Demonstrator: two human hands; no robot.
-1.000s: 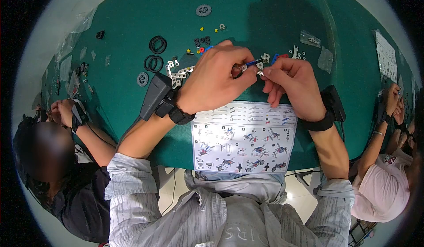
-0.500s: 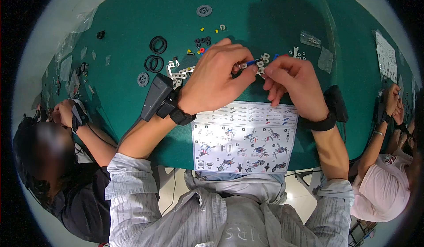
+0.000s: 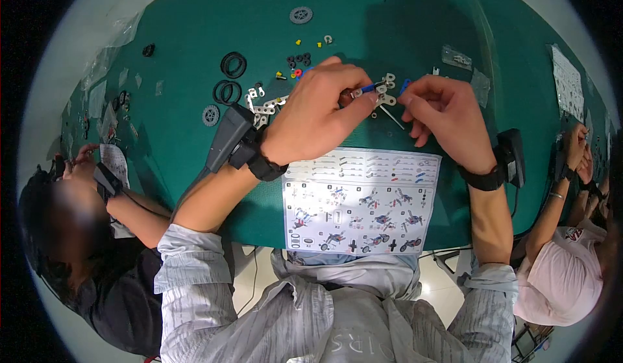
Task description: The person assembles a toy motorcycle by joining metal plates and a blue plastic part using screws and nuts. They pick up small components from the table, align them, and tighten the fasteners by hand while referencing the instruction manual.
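Note:
My left hand (image 3: 318, 113) is closed in a pinch on a small model assembly of a blue part (image 3: 368, 88) and silver perforated metal pieces (image 3: 385, 98). The assembly sticks out past its thumb and index finger. Close by on the right, my right hand (image 3: 448, 113) has its thumb and index finger curled together; I cannot tell what is between them. Just beyond those fingertips a bit of blue plastic (image 3: 405, 85) shows. A thin silver rod (image 3: 392, 117) slants between the two hands, below the metal pieces.
A printed instruction sheet (image 3: 360, 200) lies at the table's near edge. Left of my hands are black rubber rings (image 3: 232, 65), perforated metal strips (image 3: 263, 110) and small black pieces (image 3: 298, 60). A grey wheel (image 3: 300, 15) lies farther back. Plastic bags (image 3: 456, 58) lie right. People sit on both sides.
My right hand has shifted slightly right, away from the assembly, and the thin silver rod now shows between the hands. My left hand keeps its hold, nearly still.

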